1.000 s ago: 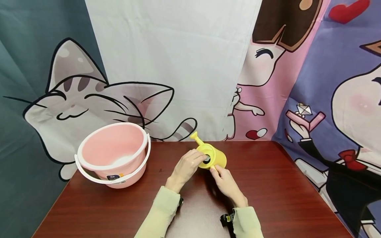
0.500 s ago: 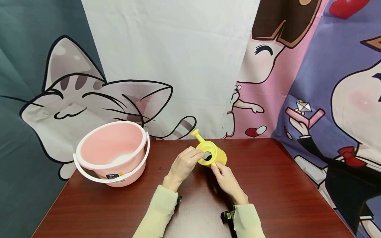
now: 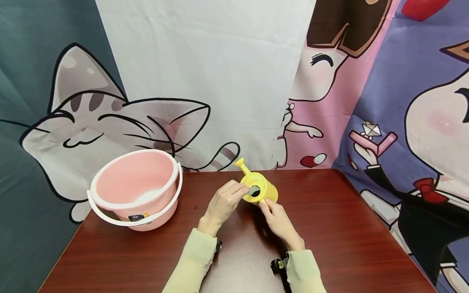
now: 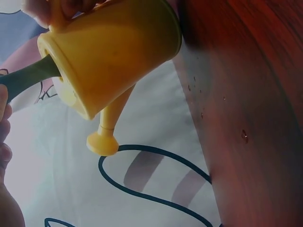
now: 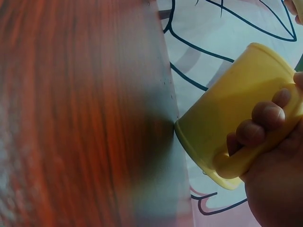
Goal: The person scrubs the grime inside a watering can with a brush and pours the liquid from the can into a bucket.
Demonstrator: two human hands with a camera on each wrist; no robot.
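Note:
My right hand [image 3: 280, 224] grips the handle of a yellow watering can [image 3: 271, 192], fingers curled through the loop in the right wrist view. The can is tilted, its round opening facing back toward me and its spout pointing to the far left. Between the fingertips of my left hand [image 3: 221, 203] is a smooth grey-green strip [image 4: 31, 75]; I cannot tell its kind. Its far end goes into the can's opening and is hidden inside. In the left wrist view the can's body [image 4: 113, 42] hangs close over the table.
A pink bucket [image 3: 132, 175] with a white handle stands at the left of the reddish-brown table [image 3: 337, 228]. Small water drops [image 4: 245, 136] lie on the tabletop. A printed cloth [image 3: 220, 73] hangs behind the table's far edge.
My left hand has drawn back slightly from the can's opening, and more of the grey-green strip shows. My right hand keeps its grip on the can, which stays nearly in place.

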